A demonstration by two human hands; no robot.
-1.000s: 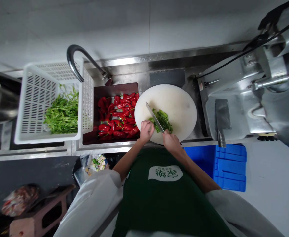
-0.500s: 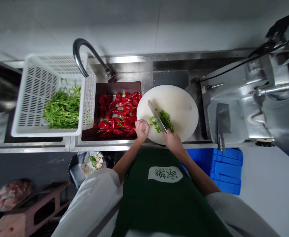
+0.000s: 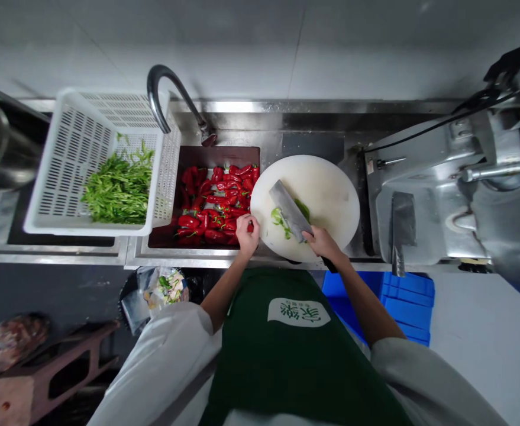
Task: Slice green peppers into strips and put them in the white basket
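Note:
My right hand (image 3: pixel 325 244) grips the dark handle of a cleaver (image 3: pixel 288 207). The broad blade is tilted so its flat face shows, over cut green peppers (image 3: pixel 280 219) on a round white cutting board (image 3: pixel 330 195). Part of the green pieces is hidden beneath the blade. Just left of the board, my left hand (image 3: pixel 247 235) hovers by the near right corner of a brown bin of red peppers (image 3: pixel 224 201). Its fingers are curled in a pinch; whether anything small is between them I cannot make out.
A white plastic basket (image 3: pixel 42 207) with leafy greens (image 3: pixel 120 186) stands at left beside a curved faucet (image 3: pixel 177 89). Right of the board are a metal machine (image 3: pixel 437 201) and a second cleaver (image 3: pixel 403 222). A waste bin (image 3: pixel 129 296) and blue crate (image 3: pixel 408 302) are below the counter edge.
The cleaver has turned from nearly edge-on to flatter, covering more of the green pieces. My right hand has shifted right, my left hand slightly left. The whole view has shifted a little.

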